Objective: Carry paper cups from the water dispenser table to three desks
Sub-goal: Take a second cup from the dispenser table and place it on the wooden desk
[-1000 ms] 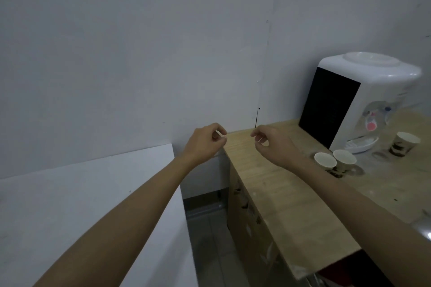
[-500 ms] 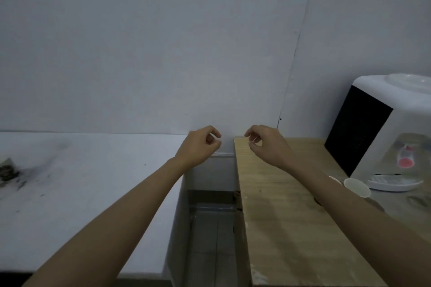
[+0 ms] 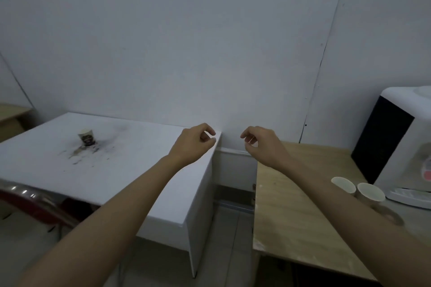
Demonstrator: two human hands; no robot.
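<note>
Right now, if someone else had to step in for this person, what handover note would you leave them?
Left hand: empty, fingers loosely curled, held over the right edge of the white desk.
Right hand: empty, fingers loosely curled, above the far left corner of the wooden table.
Cups: one printed paper cup stands upright on the white desk. Two paper cups stand side by side on the wooden table, in front of the water dispenser.
Done: one desk appears served.
Left: carry cups to the other desks; only the corner of another desk shows at far left.
</note>
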